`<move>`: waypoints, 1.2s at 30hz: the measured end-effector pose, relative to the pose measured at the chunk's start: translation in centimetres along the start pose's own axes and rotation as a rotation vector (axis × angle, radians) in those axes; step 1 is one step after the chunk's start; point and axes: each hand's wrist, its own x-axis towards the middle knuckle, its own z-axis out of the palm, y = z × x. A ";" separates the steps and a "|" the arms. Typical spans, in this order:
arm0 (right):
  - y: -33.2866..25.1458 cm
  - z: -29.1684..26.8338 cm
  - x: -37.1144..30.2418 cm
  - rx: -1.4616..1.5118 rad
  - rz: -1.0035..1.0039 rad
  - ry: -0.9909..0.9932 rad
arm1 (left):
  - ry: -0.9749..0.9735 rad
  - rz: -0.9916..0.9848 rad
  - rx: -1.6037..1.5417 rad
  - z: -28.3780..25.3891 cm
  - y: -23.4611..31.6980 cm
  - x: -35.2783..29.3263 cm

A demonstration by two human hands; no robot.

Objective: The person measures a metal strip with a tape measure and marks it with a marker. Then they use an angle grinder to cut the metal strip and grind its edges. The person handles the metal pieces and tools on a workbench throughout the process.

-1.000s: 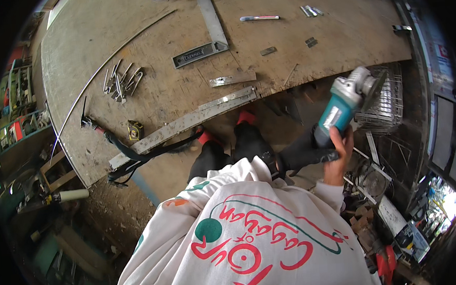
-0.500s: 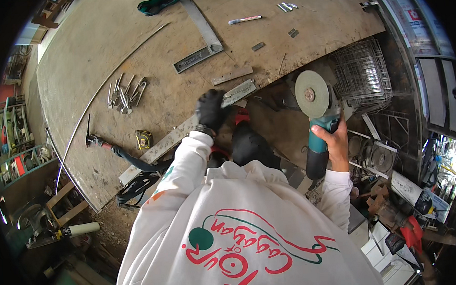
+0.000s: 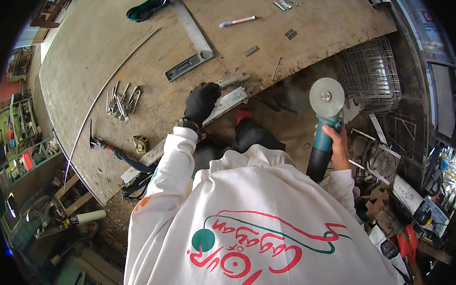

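Observation:
My left hand (image 3: 202, 101), in a black glove, is closed at the table's near edge, its fingers around the left end of a short flat metal bar (image 3: 232, 80). That bar looks slightly blurred. Just below it a longer metal bar (image 3: 227, 104) lies along the edge, partly hidden by my left hand and sleeve. On the right, my bare right hand (image 3: 339, 145) grips a teal and black angle grinder (image 3: 322, 143). Its round pale disc (image 3: 327, 97) points away from me, off the table and apart from the bars. Whether the disc spins I cannot tell.
On the wooden table (image 3: 129, 59) lie a try square (image 3: 192, 32), a marker (image 3: 238, 21), bent metal rods (image 3: 123, 101), a tape measure (image 3: 141, 144), a hammer (image 3: 103, 146) and a long thin rod (image 3: 104, 87). Wire mesh (image 3: 371, 73) stands beyond the table's right edge.
My left hand has moved from the longer bar up to the short flat bar and closed on its end. The grinder has moved slightly right and down. The whole view has shifted a little.

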 end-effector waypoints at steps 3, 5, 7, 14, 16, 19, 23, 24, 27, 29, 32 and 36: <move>-0.6 0.4 2.1 -0.079 0.005 -0.063 | -0.012 0.041 0.054 0.2 -2.9 2.6; -1.4 1.2 2.5 -0.074 0.000 -0.086 | -0.093 -0.052 0.098 0.0 -3.1 3.2; -1.6 1.2 2.9 -0.085 -0.021 -0.110 | 0.043 0.063 0.145 0.7 -2.0 2.4; 1.8 0.7 6.2 0.273 0.158 -0.387 | 0.046 0.131 0.256 3.4 -6.0 2.7; -3.4 3.4 6.4 0.149 0.087 -0.408 | 0.030 -0.088 -0.139 4.6 -7.4 1.8; -5.8 4.7 4.1 0.079 -0.092 -0.226 | 0.102 0.189 0.190 4.7 -3.1 0.4; -5.0 5.6 3.4 0.182 -0.035 -0.231 | 0.078 0.241 0.035 6.0 4.7 -1.1; -5.0 6.1 3.2 0.253 -0.005 -0.227 | 0.022 0.215 -0.141 6.2 7.0 -1.8; -5.5 8.5 2.7 0.196 -0.190 -0.059 | -0.574 -0.142 -0.997 5.3 15.5 -6.2; -8.0 10.0 1.5 0.225 -0.219 -0.059 | -0.739 -0.232 -1.336 3.6 21.0 -7.9; -8.6 9.7 1.5 0.340 -0.224 -0.053 | -0.659 -0.182 -1.030 4.3 24.0 -6.4; -9.0 13.0 2.5 0.385 -0.374 -0.106 | -0.838 -0.161 -1.239 0.5 25.6 -5.2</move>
